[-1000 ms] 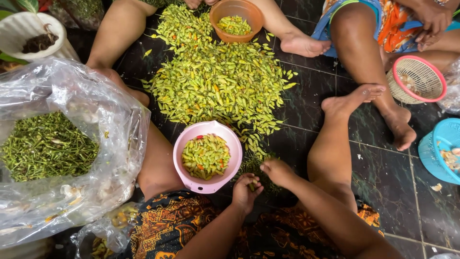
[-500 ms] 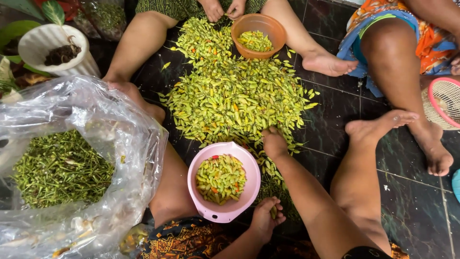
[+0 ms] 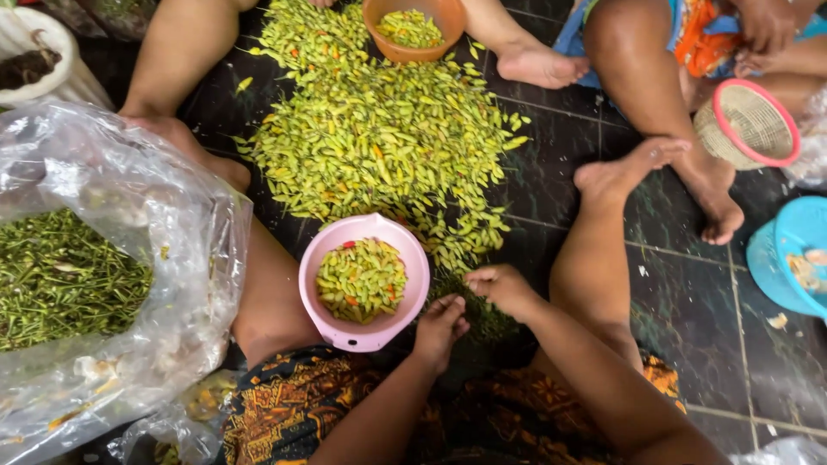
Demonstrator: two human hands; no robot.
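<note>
Chilies lie heaped on the floor, pile's near edge just ahead of both hands. Right hand nearer, grip pinched on something small. Left hand curled beside pink bowl; contents unclear.

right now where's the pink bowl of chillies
In the head view the pink bowl sits low and centre-left on the person's thigh, just left of the left hand and below the big chilli pile.
</note>
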